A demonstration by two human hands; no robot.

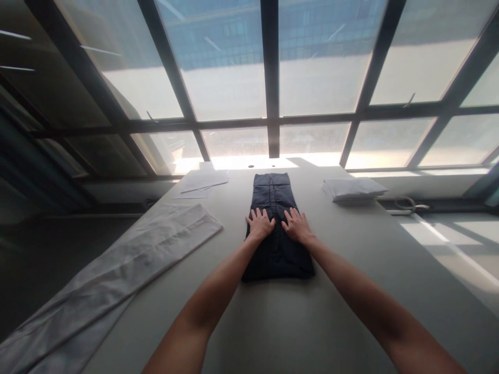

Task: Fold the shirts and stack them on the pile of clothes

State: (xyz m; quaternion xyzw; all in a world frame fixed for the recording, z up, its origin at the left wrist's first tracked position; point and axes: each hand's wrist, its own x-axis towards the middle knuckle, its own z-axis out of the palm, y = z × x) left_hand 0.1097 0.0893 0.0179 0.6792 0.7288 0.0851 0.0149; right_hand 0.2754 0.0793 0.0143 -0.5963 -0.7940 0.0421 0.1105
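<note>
A dark folded garment (pixel 277 259), which looks like trousers or a shirt, lies flat in the middle of the white table (pixel 202 291). A raised seam or placket runs down its centre. On the left half of the cloth rests my left hand (pixel 260 224), palm down with its fingers spread. Mirroring it, my right hand (pixel 297 226) lies on the right half, its fingers also apart. Both hands touch the fabric without gripping it, and the garment's far end shows beyond my fingertips.
Long light-grey trousers (pixel 128 259) stretch along the table's left side. Behind them are white sheets (pixel 202 181), perhaps paper. At the right edge sits a folded white stack (pixel 353 189). Windows (pixel 234 93) rise beyond the far edge, and a coiled cable (pixel 407 203) lies off to the right.
</note>
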